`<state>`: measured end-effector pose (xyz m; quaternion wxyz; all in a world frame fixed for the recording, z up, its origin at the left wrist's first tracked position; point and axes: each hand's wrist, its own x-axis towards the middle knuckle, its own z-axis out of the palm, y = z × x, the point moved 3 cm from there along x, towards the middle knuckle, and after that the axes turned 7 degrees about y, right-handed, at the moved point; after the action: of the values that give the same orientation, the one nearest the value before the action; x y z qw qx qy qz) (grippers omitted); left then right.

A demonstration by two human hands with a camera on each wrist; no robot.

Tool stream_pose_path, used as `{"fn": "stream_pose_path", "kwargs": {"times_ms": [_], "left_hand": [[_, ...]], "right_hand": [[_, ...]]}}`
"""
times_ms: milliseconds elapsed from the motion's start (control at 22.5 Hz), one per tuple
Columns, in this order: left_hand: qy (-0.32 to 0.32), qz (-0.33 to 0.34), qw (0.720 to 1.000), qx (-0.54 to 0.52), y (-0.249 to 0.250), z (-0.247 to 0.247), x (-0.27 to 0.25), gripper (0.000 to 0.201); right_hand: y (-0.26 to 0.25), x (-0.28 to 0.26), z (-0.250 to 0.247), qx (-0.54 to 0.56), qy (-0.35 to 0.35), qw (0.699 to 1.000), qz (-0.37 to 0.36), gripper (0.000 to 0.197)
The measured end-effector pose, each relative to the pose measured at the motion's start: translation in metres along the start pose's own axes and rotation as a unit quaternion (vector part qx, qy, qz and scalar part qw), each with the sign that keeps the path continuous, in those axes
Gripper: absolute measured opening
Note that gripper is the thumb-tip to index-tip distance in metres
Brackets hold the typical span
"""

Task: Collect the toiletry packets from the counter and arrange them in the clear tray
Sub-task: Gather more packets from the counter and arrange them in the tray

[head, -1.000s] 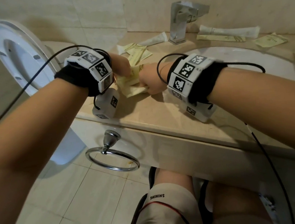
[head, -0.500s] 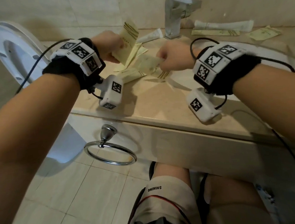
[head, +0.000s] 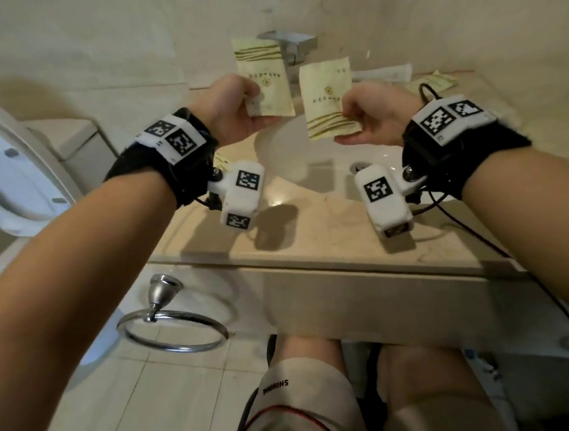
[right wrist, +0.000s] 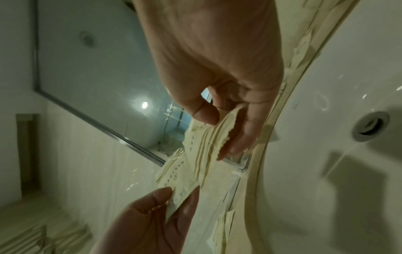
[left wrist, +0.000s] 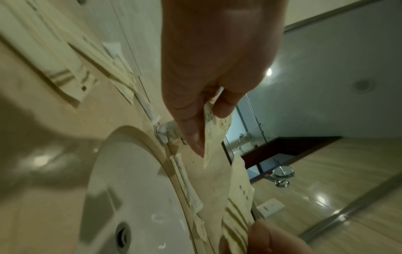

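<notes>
Both hands are raised above the sink, each holding one pale yellow toiletry packet upright. My left hand (head: 253,98) pinches the lower left corner of a packet (head: 266,79) with green stripes at its top. My right hand (head: 346,116) pinches the lower right of a second packet (head: 327,98) with stripes at its bottom. The two packets hang side by side, apart, in front of the faucet. The left wrist view shows thumb and finger clamped on the packet (left wrist: 215,132); the right wrist view shows the same on the other packet (right wrist: 206,142). No clear tray is in view.
The white sink basin (head: 310,171) lies below the hands, with a chrome faucet (head: 295,44) behind. More packets (head: 436,82) and a white tube (head: 382,74) lie on the counter at back right, others (left wrist: 65,68) at left. A toilet (head: 0,164) stands left; a towel ring (head: 172,324) hangs below the counter.
Both hands rose from the left side of the counter, each taking up a packet, and moved right over the sink. The packets now stand upright side by side.
</notes>
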<state>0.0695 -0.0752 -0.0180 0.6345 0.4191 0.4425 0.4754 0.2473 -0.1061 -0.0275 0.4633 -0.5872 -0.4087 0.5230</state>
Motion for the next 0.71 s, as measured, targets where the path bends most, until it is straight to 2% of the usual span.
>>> {"fn": "stream_pose_path", "kwargs": {"times_ms": [222, 711], "left_hand": [[-0.045, 0.012, 0.999, 0.027, -0.009, 0.042, 0.012, 0.044], [-0.128, -0.002, 0.991, 0.031, -0.032, 0.133, 0.027, 0.035]], "right_hand": [[-0.003, -0.007, -0.039, 0.000, 0.068, 0.998, -0.003, 0.017], [-0.011, -0.034, -0.126, -0.002, 0.179, 0.983, -0.026, 0.018]]}}
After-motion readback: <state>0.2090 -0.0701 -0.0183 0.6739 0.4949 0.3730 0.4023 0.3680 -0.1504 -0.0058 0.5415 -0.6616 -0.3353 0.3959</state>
